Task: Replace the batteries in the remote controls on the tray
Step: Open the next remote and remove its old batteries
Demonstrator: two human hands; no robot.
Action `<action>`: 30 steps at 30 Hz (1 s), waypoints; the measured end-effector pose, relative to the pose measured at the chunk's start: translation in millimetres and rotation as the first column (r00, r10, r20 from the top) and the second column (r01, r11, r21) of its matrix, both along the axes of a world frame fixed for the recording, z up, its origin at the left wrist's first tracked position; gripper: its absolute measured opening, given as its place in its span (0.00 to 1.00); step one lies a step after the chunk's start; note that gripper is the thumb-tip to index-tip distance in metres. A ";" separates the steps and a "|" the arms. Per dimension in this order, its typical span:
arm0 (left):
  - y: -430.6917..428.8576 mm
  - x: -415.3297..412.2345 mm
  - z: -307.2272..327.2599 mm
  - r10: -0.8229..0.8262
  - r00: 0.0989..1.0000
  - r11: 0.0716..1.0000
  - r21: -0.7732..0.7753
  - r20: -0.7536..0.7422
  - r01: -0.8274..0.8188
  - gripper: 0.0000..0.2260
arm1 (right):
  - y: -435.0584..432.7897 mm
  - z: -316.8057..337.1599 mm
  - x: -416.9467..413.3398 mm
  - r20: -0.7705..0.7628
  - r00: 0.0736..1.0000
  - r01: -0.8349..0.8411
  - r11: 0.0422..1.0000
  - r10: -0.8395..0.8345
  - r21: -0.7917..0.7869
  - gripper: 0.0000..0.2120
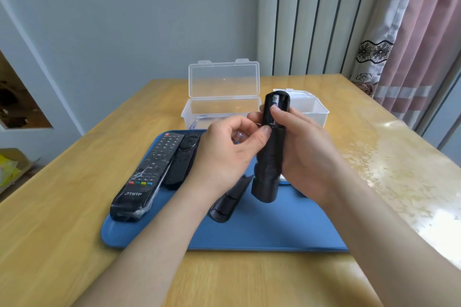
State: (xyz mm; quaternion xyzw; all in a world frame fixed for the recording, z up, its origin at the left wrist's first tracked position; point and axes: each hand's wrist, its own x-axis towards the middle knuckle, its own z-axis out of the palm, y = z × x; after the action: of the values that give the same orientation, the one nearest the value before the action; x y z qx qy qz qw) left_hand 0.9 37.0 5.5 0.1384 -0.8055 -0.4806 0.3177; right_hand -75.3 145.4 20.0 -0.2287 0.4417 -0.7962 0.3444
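Observation:
My right hand [303,147] grips a black remote control [270,154] upright above the blue tray [262,229], back side toward me. Its battery compartment at the top is uncovered and a battery [275,102] shows inside. My left hand [224,152] has curled fingers around a small silvery battery [238,136], and its thumb presses on the remote just below the compartment. The black battery cover [230,200] lies on the tray under my hands. Two more black remotes lie at the tray's left: a long one [147,174] wrapped in plastic film and a slimmer one [182,161].
A clear plastic box [222,107] with its lid up stands behind the tray, and a second white box [311,109] is to its right. The wooden table [62,207] ends near the curtain at the right. A small white item [284,180] lies on the tray beneath my right hand.

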 end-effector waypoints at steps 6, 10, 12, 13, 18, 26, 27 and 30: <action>2.2 -0.2 -3.2 0.036 0.999 0.999 0.004 -0.027 -0.036 0.16 | -1.3 -2.6 -1.6 -0.038 0.998 0.059 0.989 -0.054 0.135 0.13; 7.0 -0.7 -5.4 0.048 0.999 0.998 -0.038 -0.012 -0.049 0.17 | 0.3 0.8 0.2 -0.063 0.993 0.109 0.979 -0.099 0.174 0.12; 6.8 -2.9 -8.3 0.045 0.999 0.998 -0.038 -0.007 -0.045 0.19 | -0.5 0.6 1.4 -0.067 0.989 0.145 0.969 -0.134 0.198 0.14; 7.2 -3.3 -9.0 0.038 0.999 0.999 -0.028 -0.003 -0.038 0.20 | -1.5 0.1 1.8 -0.064 0.986 0.161 0.964 -0.151 0.213 0.14; 11.5 -4.8 -11.1 -0.056 0.998 0.998 0.033 -0.016 0.057 0.15 | -2.5 1.1 0.2 -0.021 0.985 0.168 0.950 -0.168 0.264 0.14; 21.0 -3.3 -7.3 -0.037 0.996 0.999 0.009 -0.076 0.038 0.11 | 5.1 6.1 -4.1 0.031 1.000 -0.005 0.979 -0.002 0.204 0.19; 21.2 -3.0 -7.3 -0.003 0.998 1.000 -0.017 -0.068 0.002 0.10 | 5.2 5.2 -4.2 0.033 0.999 -0.017 0.980 0.011 0.199 0.18; 18.0 -2.3 -8.1 0.103 0.994 0.985 -0.137 -0.038 -0.108 0.08 | 3.2 0.9 -4.4 0.017 1.000 0.000 0.977 -0.003 0.215 0.12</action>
State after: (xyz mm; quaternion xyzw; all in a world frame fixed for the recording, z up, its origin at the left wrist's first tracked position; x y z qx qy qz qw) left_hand -1.4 55.1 -2.6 0.1511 -0.8235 -0.4081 0.3641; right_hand -79.7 148.6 20.9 -0.1829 0.5224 -0.7460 0.3703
